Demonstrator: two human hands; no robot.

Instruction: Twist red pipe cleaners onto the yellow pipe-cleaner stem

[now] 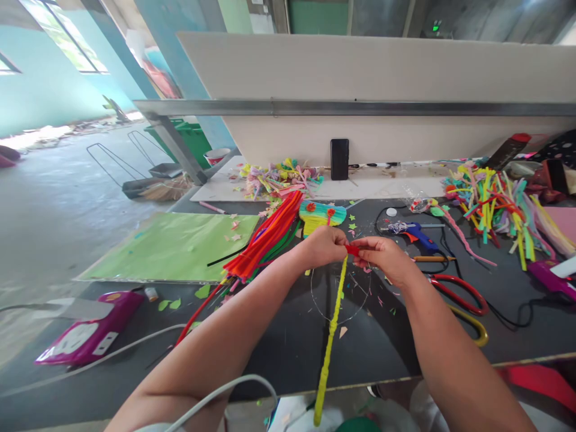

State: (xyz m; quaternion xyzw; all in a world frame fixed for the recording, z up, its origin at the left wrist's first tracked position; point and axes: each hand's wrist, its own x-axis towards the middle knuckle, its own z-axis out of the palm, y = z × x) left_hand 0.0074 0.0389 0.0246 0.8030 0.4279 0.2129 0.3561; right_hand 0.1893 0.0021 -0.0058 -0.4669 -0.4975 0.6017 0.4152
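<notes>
Both my hands meet above the dark table (292, 342). My left hand (321, 246) and my right hand (382, 255) are closed in pinches on a small red pipe-cleaner piece (351, 249) at the top of a long yellow-green wrapped stick (330, 336). The stick hangs down from my fingers toward the table's front edge. A thin wire ring (342, 300) lies on the table under my hands. Just beyond them lies a yellow and teal fuzzy shape (321, 216) with red dots.
A bundle of red and orange pipe cleaners (265, 240) and a green sheet (175, 246) lie left. A blue glue gun (411, 231), red-handled scissors (459, 291), a pile of coloured pieces (490, 201), a black phone (339, 159) and a magenta power strip (90, 333) surround them.
</notes>
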